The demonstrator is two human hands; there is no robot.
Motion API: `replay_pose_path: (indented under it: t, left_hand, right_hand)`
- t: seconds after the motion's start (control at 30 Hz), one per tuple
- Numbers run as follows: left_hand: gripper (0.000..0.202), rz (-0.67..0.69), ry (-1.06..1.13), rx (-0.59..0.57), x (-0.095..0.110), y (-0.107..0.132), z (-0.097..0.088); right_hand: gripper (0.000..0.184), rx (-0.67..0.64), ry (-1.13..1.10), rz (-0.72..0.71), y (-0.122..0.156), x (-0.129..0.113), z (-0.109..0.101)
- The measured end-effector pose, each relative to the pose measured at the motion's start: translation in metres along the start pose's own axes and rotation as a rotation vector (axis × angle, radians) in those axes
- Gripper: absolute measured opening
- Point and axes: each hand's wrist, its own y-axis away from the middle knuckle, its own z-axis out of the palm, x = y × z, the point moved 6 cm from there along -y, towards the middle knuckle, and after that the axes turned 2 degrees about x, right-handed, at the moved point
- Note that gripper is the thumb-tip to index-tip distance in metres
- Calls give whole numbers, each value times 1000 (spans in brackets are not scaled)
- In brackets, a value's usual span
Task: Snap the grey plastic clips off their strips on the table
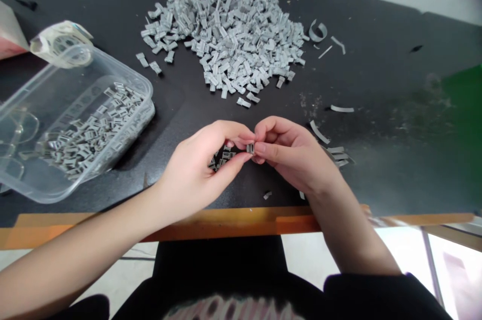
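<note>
Near the front of the black table, my left hand point(203, 159) and my right hand point(293, 151) meet at the fingertips. Between them is a small grey slotted plastic piece point(250, 148), pinched by both hands. Under the arch of my left hand, several similar grey pieces point(225, 155) lie on the table, partly hidden by the fingers. A large heap of small light-grey plastic pieces point(241, 28) rises beyond my hands. To the left, a clear plastic tub point(145, 81) holds many small grey slotted pieces point(90, 134).
A roll of pale tape or labels point(62, 41) rests against the tub's far rim. Thin grey strips point(320, 132) and a curled strip point(317, 31) are scattered on the right. Brown tape point(233, 219) runs along the table's front edge. Something green point(463, 99) stands at the far right.
</note>
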Motion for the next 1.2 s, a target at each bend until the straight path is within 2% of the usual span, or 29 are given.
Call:
replay_pose_path:
  t: [0.1, 0.3, 0.47, 0.6, 0.77, 0.87, 1.0, 1.1, 1.2]
  left_hand:
    - [21, 31, -65, 1, 3, 0, -1]
    - [20, 56, 90, 67, 1, -4, -4]
    - [21, 91, 34, 9, 4, -3, 2]
    - [22, -17, 214, 11, -2, -3, 3]
    - [23, -244, 585, 62, -13, -6, 3]
    - [25, -298, 687, 51, -13, -9, 6]
    - [28, -269, 739, 50, -10, -8, 6]
    - [31, -206, 711, 27, -7, -5, 6]
    - [33, -167, 633, 8, -5, -4, 6]
  right_hand:
    - [29, 4, 23, 5, 0, 1, -1]
    - [13, 66, 205, -104, 2, -8, -10]
    - [19, 44, 153, -124, 2, -5, -7]
    - [13, 18, 61, -134, 3, -6, -5]
    - [10, -127, 15, -167, 8, -14, -2]
    - [8, -173, 1, -163, 9, -15, -1]
    - [15, -198, 12, -131, 7, -14, -1]
    - [6, -172, 23, -53, 6, -9, -2]
    - [8, -117, -2, -1, 4, -6, -4]
